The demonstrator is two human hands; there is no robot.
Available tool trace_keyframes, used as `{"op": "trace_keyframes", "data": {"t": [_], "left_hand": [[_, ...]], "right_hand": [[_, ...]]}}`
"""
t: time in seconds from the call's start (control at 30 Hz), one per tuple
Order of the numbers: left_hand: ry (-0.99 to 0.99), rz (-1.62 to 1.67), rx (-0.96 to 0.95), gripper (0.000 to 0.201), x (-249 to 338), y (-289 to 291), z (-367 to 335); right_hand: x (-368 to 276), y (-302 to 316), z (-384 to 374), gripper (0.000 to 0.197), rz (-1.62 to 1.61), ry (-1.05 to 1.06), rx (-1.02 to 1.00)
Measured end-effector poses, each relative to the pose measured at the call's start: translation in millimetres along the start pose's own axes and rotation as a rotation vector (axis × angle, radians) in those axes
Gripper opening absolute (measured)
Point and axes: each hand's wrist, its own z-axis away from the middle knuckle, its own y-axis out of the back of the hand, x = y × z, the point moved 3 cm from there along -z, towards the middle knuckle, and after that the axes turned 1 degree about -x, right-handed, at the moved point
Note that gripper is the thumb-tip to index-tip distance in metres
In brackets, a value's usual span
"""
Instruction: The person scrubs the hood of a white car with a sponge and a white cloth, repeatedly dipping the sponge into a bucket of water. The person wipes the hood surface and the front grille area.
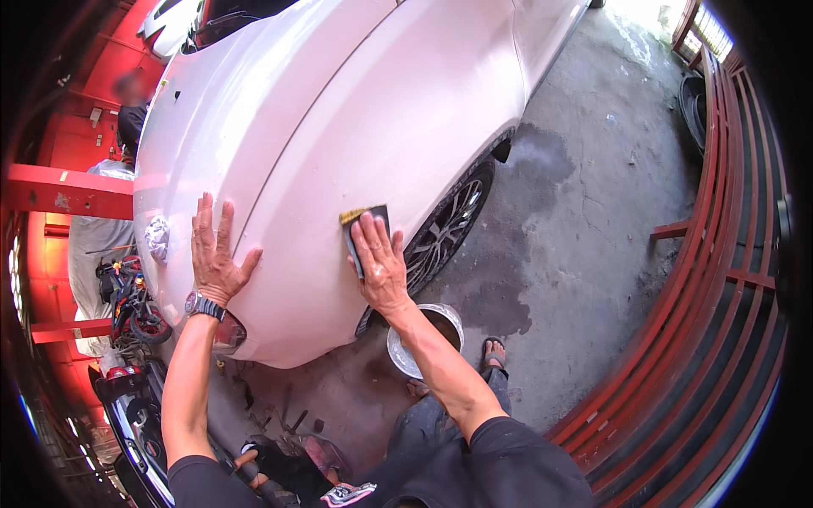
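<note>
A pale, wet-looking car body [356,144] fills the middle of the view. My left hand [218,254] lies on its corner panel with the fingers spread, holding nothing; a watch is on that wrist. Under my right hand [381,267] is a dark sheet of sandpaper [380,213] around a yellowish pad, pressed to the panel just above the wheel arch. The fingers lie along the sheet and cover most of it. A light [230,330] on the car is partly hidden by my left forearm. The wheel [453,222] shows beyond my right hand.
A white bucket [406,357] stands by my feet, below my right forearm. Red metal slats [677,372] curve along the right. A crumpled white cloth or plastic [157,237] rests at the car's left edge. Motorcycles [140,423] and red beams [72,191] are at left, with another person [131,118] beyond.
</note>
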Motion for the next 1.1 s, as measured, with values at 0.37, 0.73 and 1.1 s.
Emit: {"op": "trace_keyframes", "data": {"t": [0.37,0.73,1.1], "left_hand": [[-0.019,0.025,0.046,0.091,-1,1,-6],[-0.043,0.019,0.116,0.091,2,-3,-10],[-0.066,0.035,0.135,0.09,4,-3,-12]], "right_hand": [[102,73,-105,0.029,-0.145,-0.386,0.527],[30,3,-40,0.048,0.084,-0.045,0.427],[98,62,-152,0.037,0.011,-0.121,0.389]]}}
